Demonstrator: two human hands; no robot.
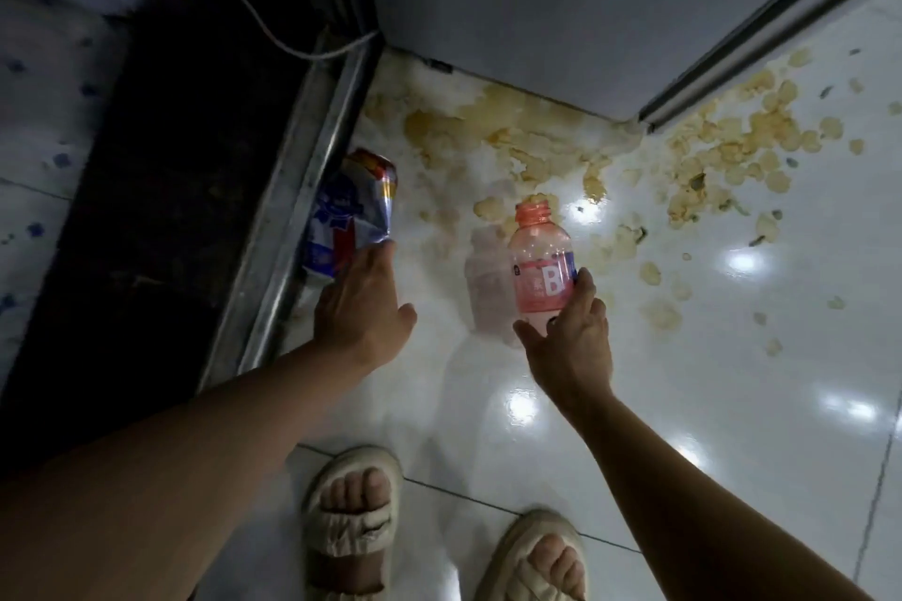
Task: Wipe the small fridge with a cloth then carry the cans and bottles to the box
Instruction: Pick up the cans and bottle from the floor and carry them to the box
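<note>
The left hand (361, 307) grasps a dented blue and white can (349, 215) from its lower end; the can lies just beside the metal rail (297, 190) at the floor edge, and its long axis runs away from the person, up and a little to the right. The right hand (568, 332) holds the pink plastic bottle (539, 259) near its base, thumb on one side and fingers on the other. The bottle has no cap, and its open neck points away, toward the yellowish stains (537, 142) on the white tiled floor (732, 405). Whether it touches the floor cannot be told. Each hand already has its own thing, so the carrying seems next, but the box is not in view.
</note>
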